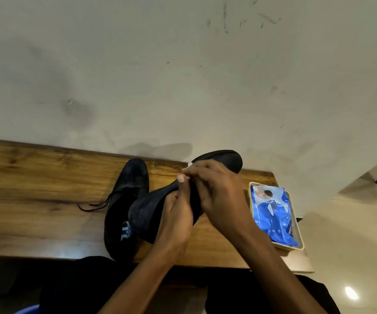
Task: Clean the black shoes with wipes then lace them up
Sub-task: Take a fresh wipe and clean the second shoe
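wiping one black shoe held up off the counter (46, 189)

left hand (173, 220) grips held shoe (151, 209) to steady it, right hand (217, 189) pinches a white wipe (188, 165) on its upper; other shoe (126, 200) w/ loose laces waits beside (wipes pack (273, 211) in tray, right).

Bare forearms, no sleeves; dark trousers (92, 288).

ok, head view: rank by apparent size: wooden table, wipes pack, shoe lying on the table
1. wooden table, largest by far.
2. shoe lying on the table.
3. wipes pack.
The shoe is partly hidden behind the held shoe, but still looks longer than the pack.
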